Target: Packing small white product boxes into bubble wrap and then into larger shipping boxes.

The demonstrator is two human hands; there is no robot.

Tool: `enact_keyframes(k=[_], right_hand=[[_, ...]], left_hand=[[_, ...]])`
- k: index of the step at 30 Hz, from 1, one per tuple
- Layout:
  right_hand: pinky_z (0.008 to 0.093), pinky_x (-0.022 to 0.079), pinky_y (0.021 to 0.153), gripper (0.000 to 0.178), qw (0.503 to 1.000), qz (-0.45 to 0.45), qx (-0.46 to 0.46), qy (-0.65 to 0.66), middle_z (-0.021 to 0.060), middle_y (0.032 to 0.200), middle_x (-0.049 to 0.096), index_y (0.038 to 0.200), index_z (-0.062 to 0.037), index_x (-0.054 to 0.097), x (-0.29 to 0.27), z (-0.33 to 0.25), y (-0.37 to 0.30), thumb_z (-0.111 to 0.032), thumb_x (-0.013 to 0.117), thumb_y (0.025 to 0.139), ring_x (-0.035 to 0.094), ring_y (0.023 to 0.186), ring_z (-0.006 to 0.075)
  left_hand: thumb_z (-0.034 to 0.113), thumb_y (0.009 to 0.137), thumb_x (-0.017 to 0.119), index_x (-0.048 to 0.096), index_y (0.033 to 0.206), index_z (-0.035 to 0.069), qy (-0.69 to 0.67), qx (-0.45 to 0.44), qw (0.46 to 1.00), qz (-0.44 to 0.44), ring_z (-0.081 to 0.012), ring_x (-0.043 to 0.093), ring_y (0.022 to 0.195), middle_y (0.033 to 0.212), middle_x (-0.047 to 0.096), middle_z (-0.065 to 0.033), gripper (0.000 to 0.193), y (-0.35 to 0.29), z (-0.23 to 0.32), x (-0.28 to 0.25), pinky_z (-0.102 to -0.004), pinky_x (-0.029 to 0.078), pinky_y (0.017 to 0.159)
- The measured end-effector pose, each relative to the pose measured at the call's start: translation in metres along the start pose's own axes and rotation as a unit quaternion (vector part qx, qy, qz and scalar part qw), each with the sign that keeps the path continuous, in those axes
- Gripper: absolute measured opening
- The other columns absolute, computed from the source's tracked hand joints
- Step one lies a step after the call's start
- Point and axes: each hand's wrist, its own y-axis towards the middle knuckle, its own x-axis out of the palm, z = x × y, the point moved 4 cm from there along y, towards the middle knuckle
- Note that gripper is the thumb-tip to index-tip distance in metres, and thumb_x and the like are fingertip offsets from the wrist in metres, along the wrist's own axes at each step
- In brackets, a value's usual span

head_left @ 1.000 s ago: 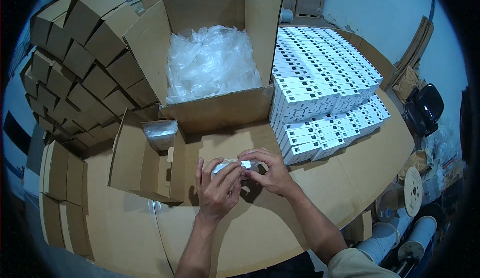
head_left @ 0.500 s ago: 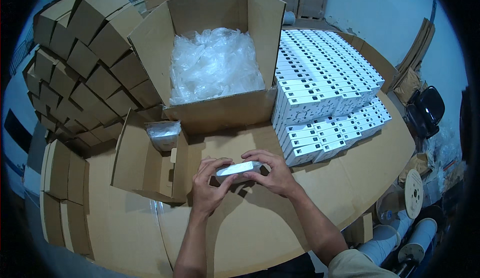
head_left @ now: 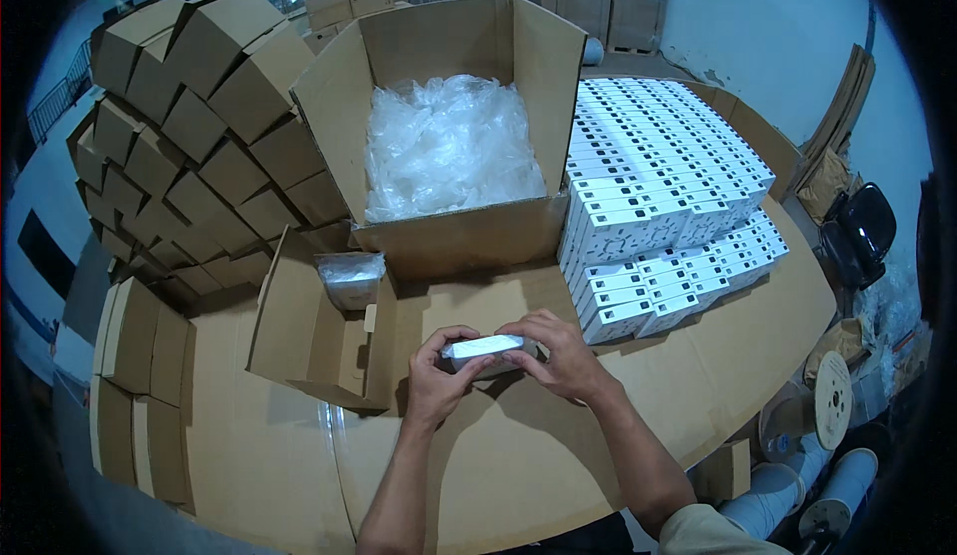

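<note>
On the left, brown cartons (head_left: 214, 146) are stacked. Nearer, to their right, an open carton (head_left: 289, 316) contains a wrapped packet (head_left: 351, 281). Then the left hand (head_left: 437, 377) pinches the left end of a white pack (head_left: 482, 349), near the middle; the right hand (head_left: 563, 361) pinches its right end. Farther right stand white boxes (head_left: 638, 231).

1 head-worn fisheye view, looking down and forward, table (head_left: 259, 445) near below, wall (head_left: 768, 46) farther off
</note>
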Motion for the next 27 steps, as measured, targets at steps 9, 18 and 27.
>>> enact_keyframes(k=[9,18,27], right_hand=[[0.0449,0.052,0.085,0.026,0.996,0.022,-0.028,-0.081,0.0154,0.102,0.070,0.113,-0.0014,0.066,0.001,-0.002,0.010,-0.007,0.072,0.089,0.064,0.097,0.0355],[0.0380,0.057,0.075,0.026,0.994,0.090,-0.045,0.040,0.0200,0.099,0.069,0.114,0.0011,0.062,0.001,-0.057,0.082,-0.003,0.071,0.090,0.072,0.086,0.0305],[0.0293,0.054,0.074,0.024,0.938,0.072,-0.072,0.330,0.0138,0.091,0.068,0.115,0.0034,0.057,0.087,-0.040,0.148,0.000,0.065,0.093,0.064,0.082,0.0127]], left_hand=[[0.014,0.090,0.076,0.043,0.145,0.004,0.196,0.045,0.977,0.074,-0.0305,0.058,0.121,0.129,0.060,-0.0179,0.065,-0.026,0.002,0.003,-0.0409,0.047,0.102],[0.034,0.093,0.068,0.044,0.148,0.005,0.517,0.094,0.851,-0.009,-0.0410,0.038,0.141,0.150,0.047,-0.0147,0.067,-0.119,0.012,-0.002,-0.0512,0.031,0.117],[0.041,0.094,0.063,0.053,0.143,0.009,0.521,0.080,0.849,0.031,-0.0357,0.038,0.141,0.151,0.047,-0.0092,0.058,-0.137,0.014,-0.005,-0.0516,0.031,0.116]])
